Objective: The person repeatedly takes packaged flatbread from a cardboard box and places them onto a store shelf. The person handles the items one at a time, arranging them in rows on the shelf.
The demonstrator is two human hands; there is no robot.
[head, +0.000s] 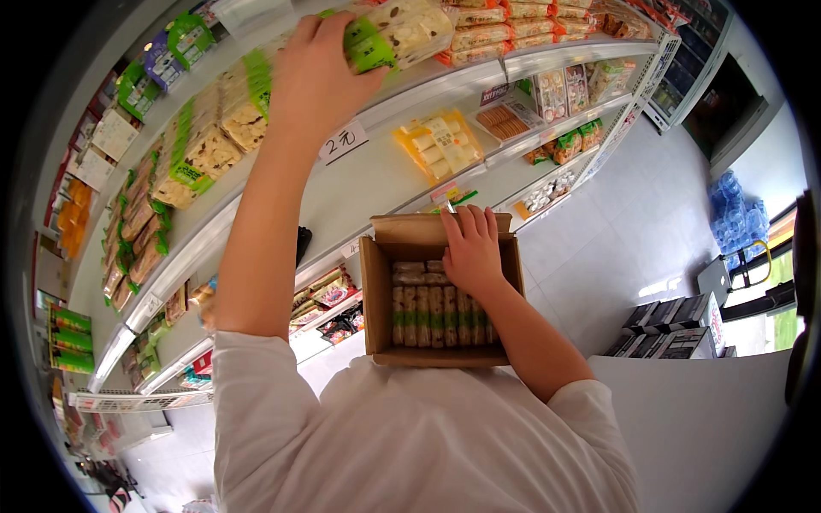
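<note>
My left hand (317,74) reaches to the upper shelf, its thumb and fingers spread around the green band of a clear-wrapped snack pack (420,32). Whether it grips that pack cannot be told. More green-banded packs (205,138) stand along the shelf to its left. Against my front is an open cardboard box (378,301), with my right hand (473,253) hooked over its far wall and flap. Inside the box, a row of wrapped bars (442,317) with green bands stands close together, and other wrapped pieces (417,272) lie behind them.
The white shelf unit (359,163) curves across the front, with a handwritten price card (343,141) on its edge. A yellow pack of rolls (442,144) lies one shelf lower. To the right are dark stacked boxes (667,327), blue-tinted bottles (737,208) and a white surface (693,410).
</note>
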